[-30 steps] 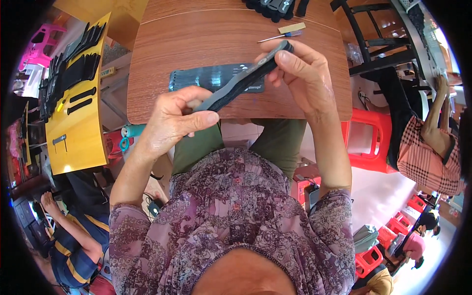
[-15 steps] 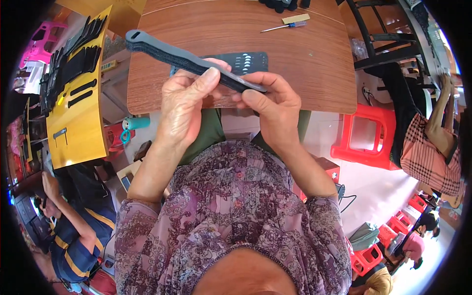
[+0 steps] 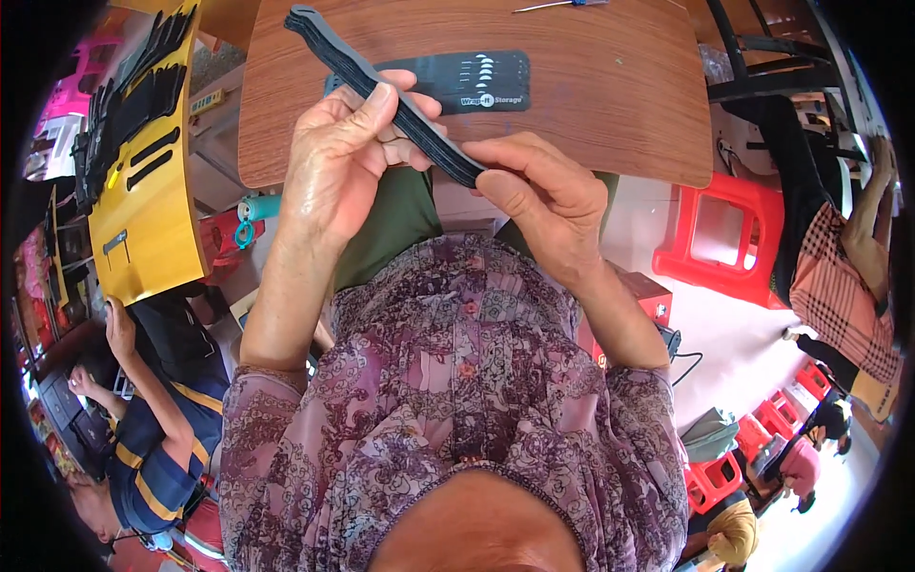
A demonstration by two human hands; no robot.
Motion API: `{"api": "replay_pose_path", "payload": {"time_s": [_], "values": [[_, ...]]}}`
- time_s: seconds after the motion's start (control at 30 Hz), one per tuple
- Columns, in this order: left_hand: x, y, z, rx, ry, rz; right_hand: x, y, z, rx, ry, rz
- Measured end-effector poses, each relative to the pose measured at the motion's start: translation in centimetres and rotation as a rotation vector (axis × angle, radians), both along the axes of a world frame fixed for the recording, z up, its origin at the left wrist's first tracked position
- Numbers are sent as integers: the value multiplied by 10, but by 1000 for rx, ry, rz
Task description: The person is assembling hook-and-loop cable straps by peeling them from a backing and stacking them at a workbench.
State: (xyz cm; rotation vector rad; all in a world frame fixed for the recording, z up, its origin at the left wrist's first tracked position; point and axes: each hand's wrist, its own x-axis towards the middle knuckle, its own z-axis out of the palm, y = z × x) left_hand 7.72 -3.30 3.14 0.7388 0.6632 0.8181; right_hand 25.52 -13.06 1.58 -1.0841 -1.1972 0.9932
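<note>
A stack of black-and-grey straps (image 3: 335, 55) slants across the front of the wooden table, its layered edge turned up into sight. My left hand (image 3: 338, 148) grips the stack near its middle, thumb on top and fingers beneath. At the lower right end, my right hand (image 3: 548, 195) pinches the strap tips between thumb and fingers. The far end, with a rounded tip, sticks out beyond my left hand. Behind the straps, a dark printed card (image 3: 491, 81) with a row of pale marks lies flat, partly covered by my left hand.
A screwdriver (image 3: 558, 5) lies at the table's (image 3: 620, 124) far side. To the left, a yellow table (image 3: 143, 229) bears more black straps. A turquoise bottle (image 3: 259, 208) stands between the tables. A red stool (image 3: 720, 238) is at the right. Other people sit on both sides.
The stack has tipped so its layered edge shows more, and it slants more steeply. My right hand has shifted slightly right. The view has moved, and more of the printed card shows.
</note>
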Motion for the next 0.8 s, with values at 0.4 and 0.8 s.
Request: {"api": "replay_pose_path", "payload": {"time_s": [0.4,0.8], "values": [[-1,-1,3,-11,60,-16,-1,4,5,112,-184,71],[-10,1,3,-9,104,-12,-9,11,5,361,-404,27]]}}
